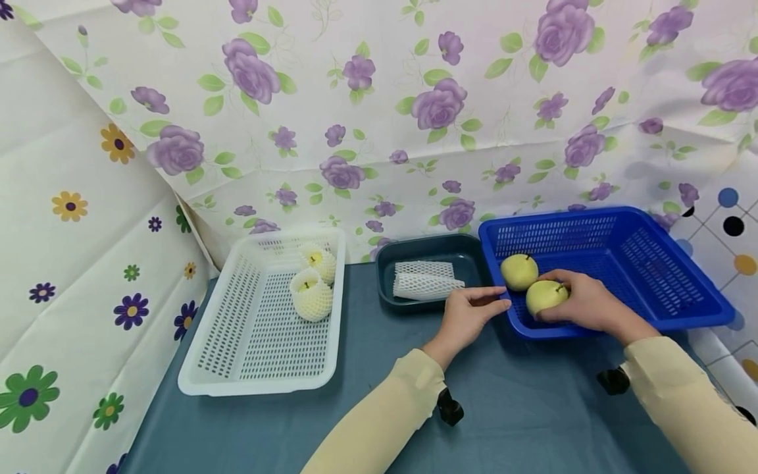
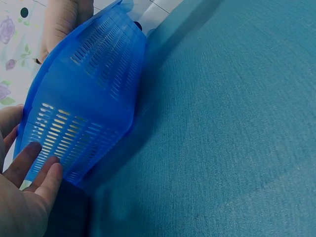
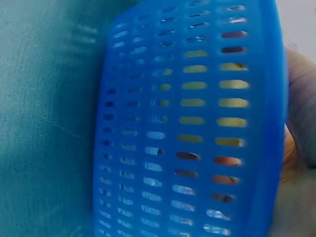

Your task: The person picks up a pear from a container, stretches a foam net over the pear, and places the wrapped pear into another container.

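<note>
My right hand (image 1: 583, 299) reaches into the blue basket (image 1: 645, 322) and grips a yellow-green pear (image 1: 543, 297), thumb and fingers around its sides. A second pear (image 1: 519, 272) sits right behind it, near the basket's left wall. With fingers fairly straight, my left hand (image 1: 464, 319) touches the rim at the basket's left corner. In the left wrist view, its fingers (image 2: 47, 180) spread along the outside of the slotted wall. The right wrist view looks through the slots at the held pear (image 3: 232, 102), with the hand partly hidden behind the rim.
A dark tray (image 1: 385, 283) holding white foam net sleeves (image 1: 423, 282) stands left of the blue basket. Farther left is a white basket (image 1: 204, 342) with two pears in foam nets (image 1: 312, 303). Floral sheets (image 1: 379, 131) hang behind the blue-green table (image 1: 521, 408).
</note>
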`<state>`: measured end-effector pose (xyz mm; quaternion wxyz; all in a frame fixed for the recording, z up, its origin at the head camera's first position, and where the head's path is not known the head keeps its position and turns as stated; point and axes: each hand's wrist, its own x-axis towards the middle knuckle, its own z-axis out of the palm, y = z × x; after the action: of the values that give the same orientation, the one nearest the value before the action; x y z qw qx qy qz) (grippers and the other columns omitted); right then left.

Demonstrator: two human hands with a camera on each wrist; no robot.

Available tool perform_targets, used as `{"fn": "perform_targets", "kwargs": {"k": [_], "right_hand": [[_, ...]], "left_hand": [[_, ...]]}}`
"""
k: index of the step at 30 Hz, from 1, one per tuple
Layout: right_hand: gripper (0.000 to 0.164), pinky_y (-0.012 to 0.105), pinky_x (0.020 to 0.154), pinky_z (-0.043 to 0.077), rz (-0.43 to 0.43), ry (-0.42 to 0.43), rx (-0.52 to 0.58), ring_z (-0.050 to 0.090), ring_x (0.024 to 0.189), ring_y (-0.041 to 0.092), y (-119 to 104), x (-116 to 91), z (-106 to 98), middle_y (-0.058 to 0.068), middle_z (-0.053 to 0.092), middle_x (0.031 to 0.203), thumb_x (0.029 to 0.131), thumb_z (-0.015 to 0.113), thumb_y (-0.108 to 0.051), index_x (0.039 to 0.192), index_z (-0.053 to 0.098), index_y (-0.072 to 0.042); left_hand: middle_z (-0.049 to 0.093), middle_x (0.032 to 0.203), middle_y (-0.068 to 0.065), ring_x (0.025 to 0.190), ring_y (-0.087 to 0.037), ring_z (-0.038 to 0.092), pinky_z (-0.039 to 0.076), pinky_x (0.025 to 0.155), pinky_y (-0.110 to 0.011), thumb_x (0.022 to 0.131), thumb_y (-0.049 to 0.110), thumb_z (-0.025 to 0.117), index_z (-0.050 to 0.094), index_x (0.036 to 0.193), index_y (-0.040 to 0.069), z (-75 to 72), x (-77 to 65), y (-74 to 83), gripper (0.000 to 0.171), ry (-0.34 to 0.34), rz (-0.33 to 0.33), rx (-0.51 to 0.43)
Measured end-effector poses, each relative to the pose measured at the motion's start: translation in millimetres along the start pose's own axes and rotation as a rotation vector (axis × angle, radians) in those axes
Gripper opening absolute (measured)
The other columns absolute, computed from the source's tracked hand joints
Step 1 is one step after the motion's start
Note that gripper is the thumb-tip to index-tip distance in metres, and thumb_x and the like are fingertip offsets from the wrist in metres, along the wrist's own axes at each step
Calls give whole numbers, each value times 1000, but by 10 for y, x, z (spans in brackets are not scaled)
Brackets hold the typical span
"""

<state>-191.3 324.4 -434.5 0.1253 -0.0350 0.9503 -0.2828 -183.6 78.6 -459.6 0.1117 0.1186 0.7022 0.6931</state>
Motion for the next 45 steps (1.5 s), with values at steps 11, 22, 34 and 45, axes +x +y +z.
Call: {"fn": "perform_targets", "kwargs": {"k": [11,22,34,45], "right_hand": [[87,34,60,49,-20,163,82,58,94,31,-99,-111,-118,18,55,118,69,73,-60,139,42,-19],[91,45,67,53,-21,327,164,53,105,38,-323,-184,-121,20,48,125,70,74,-58,136,36,-8],[81,35,72,54,-119,348,257,58,104,33,-614,-216,-70,15,50,131,71,77,-49,135,39,-15],[81,21,71,54,-187,291,308,60,101,24,-857,-183,24,3,52,128,70,78,-47,137,42,-22]], "left_hand": [[71,108,-5,90,-5,66,54,73,-18,82,18,73,72,107,18,-51,-86,148,25,-2,-11,8],[71,108,-5,89,-6,66,53,73,-17,82,18,73,72,108,14,-54,-75,152,26,6,-20,62],[69,105,10,89,0,62,53,73,-19,82,34,72,70,107,26,-312,53,127,27,3,17,255],[67,110,4,97,-9,64,54,79,-22,82,30,73,65,116,28,-734,-30,445,35,88,101,309]]}}
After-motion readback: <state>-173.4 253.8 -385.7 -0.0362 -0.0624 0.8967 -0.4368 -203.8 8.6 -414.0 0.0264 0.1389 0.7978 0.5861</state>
